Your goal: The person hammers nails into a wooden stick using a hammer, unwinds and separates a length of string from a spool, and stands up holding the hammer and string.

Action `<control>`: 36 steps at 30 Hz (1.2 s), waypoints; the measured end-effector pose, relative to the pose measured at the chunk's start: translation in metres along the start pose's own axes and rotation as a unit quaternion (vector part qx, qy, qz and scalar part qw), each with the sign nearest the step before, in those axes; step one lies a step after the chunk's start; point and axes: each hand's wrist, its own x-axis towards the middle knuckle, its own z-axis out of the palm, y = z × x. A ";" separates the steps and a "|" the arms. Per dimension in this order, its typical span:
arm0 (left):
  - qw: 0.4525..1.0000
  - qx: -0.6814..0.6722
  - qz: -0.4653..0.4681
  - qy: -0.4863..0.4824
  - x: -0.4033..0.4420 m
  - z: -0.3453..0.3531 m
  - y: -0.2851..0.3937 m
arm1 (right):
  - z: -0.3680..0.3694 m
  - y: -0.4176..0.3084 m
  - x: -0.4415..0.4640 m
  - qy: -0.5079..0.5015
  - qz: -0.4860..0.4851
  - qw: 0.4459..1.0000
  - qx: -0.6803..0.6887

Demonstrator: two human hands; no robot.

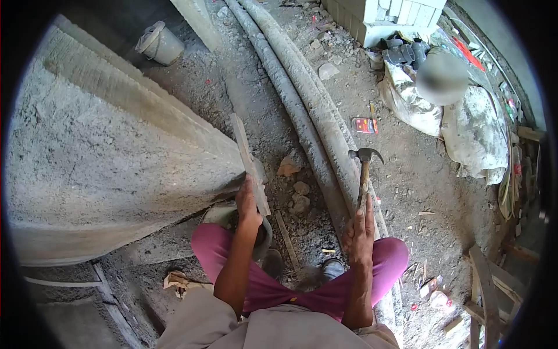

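Observation:
My left hand (249,205) is closed around the lower part of a narrow wooden strip (242,139), which points up and away beside the concrete slab. In my right hand (360,234) is a claw hammer (365,168), gripped by its wooden handle over my right knee. Its dark metal head points away from me, apart from the strip. My thumb and some fingers are partly hidden on both hands. Another thin wood piece (286,239) lies on the ground between my legs.
A large concrete slab (122,151) fills the left side. Long dusty pipes (305,96) run past my right knee. A bucket (160,44) stands at the upper left. White sacks (474,131) lie at the right, and scrap wood (487,291) at the lower right. Rubble covers the ground.

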 end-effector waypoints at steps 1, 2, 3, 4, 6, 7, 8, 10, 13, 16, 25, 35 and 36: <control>1.000 -0.011 -0.006 -0.019 0.001 -0.003 0.000 | 0.001 0.002 -0.001 -0.005 0.002 1.000 0.000; 0.999 -0.024 -0.012 -0.042 0.004 -0.004 0.001 | 0.000 0.004 0.000 -0.013 -0.004 1.000 -0.007; 0.999 -0.025 -0.010 -0.044 0.006 -0.003 0.001 | -0.001 0.005 0.001 -0.017 -0.011 1.000 -0.013; 0.999 -0.021 -0.004 -0.042 0.006 -0.003 0.001 | -0.002 0.004 0.001 -0.014 -0.012 1.000 -0.012; 0.999 -0.016 0.000 -0.039 0.005 -0.003 -0.002 | -0.003 0.005 -0.001 -0.039 0.001 0.999 0.004; 0.999 -0.013 0.001 -0.034 0.001 -0.002 -0.002 | -0.001 0.006 -0.001 -0.056 0.009 0.998 0.012; 0.999 -0.012 0.004 -0.031 0.000 0.000 0.000 | 0.000 0.008 -0.001 -0.059 0.008 0.998 0.013; 0.998 -0.011 0.060 -0.004 -0.010 0.005 0.004 | -0.003 0.010 0.000 -0.066 0.007 0.998 0.006; 0.995 0.031 0.092 0.025 -0.033 0.006 0.007 | -0.006 0.010 0.001 -0.064 0.005 0.998 0.017; 0.989 0.109 0.102 0.012 -0.040 0.010 0.018 | 0.000 0.004 0.000 -0.032 0.014 0.999 0.004; 0.980 0.178 0.071 -0.054 -0.025 -0.018 0.021 | 0.007 0.016 0.008 -0.073 0.021 0.996 -0.046; 0.973 -0.088 0.072 0.201 -0.048 -0.089 0.012 | 0.030 0.090 -0.001 -0.175 0.057 0.798 -0.573; 0.970 -0.090 0.070 0.216 -0.050 -0.097 0.010 | 0.035 0.094 0.001 -0.168 0.047 0.779 -0.603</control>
